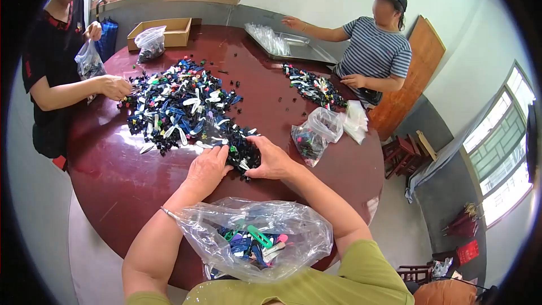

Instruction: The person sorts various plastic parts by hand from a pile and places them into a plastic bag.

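Note:
A small heap of mostly black hair clips [240,146] lies on the round table between my two hands. My left hand [209,168] rests against the heap's near left side, fingers stretched forward. On the other side my right hand [272,159] curves around the heap, thumb and fingers apart. The heap joins a larger pile of hair clips [175,101], mainly black, blue and white. Close to my body, between my forearms, a clear plastic bag [305,229] gapes, with blue, green, pink and white clips inside.
Across the dark red table [113,192], a person at left [56,73] reaches into the large pile, holding a bag. Another person [375,51] stands by a smaller pile [316,87] and a metal tray [316,51]. Filled bags [310,141] and a cardboard box [172,31] sit on the table.

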Motion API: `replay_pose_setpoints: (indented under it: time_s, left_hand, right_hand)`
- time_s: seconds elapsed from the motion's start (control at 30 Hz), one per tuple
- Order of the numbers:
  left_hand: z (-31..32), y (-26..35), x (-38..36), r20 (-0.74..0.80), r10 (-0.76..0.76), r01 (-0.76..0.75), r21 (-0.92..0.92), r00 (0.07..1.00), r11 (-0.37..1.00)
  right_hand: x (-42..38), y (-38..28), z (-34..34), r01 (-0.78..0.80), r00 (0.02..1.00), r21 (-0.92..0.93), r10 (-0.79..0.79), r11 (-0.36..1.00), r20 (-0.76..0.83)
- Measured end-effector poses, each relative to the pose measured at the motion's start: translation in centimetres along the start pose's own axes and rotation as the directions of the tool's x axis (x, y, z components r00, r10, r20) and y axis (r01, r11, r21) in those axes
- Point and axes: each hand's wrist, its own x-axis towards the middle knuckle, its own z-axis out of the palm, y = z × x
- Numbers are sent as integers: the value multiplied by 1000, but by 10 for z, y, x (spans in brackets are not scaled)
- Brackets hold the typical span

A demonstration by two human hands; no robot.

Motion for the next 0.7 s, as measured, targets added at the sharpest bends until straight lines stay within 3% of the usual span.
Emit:
replay_pose_setpoints:
  time_s: [0.17, 0.33, 0.43, 0.53, 0.63, 0.7]
  left_hand:
    - [4, -7, 2, -27, -8, 5, -81, 1000, 997]
    - [6, -8, 5, -156, -10, -29, -243, 988, 970]
    - [8, -10, 6, -188, -46, -21, -338, 981, 941]
    - [6, -6, 9, -207, -77, -8, -383, 975, 924]
    - [3, -3, 9, -231, -122, 18, -409, 965, 913]
    - [5, -5, 10, -264, -133, 11, -418, 955, 908]
  right_hand:
    - [7, -4, 1, -35, 999, 180, 32, 983, 18]
    - [8, 0, 13, -50, 998, 421, 57, 906, -3]
    - [5, -11, 7, -75, 997, 558, 47, 827, 64]
    - [6, -5, 21, 5, 999, 600, 16, 800, -30]
    - [9, -4, 21, -3, 1000, 553, -2, 833, 8]
    - [8, -10, 21, 76, 995, 512, -32, 855, -94]
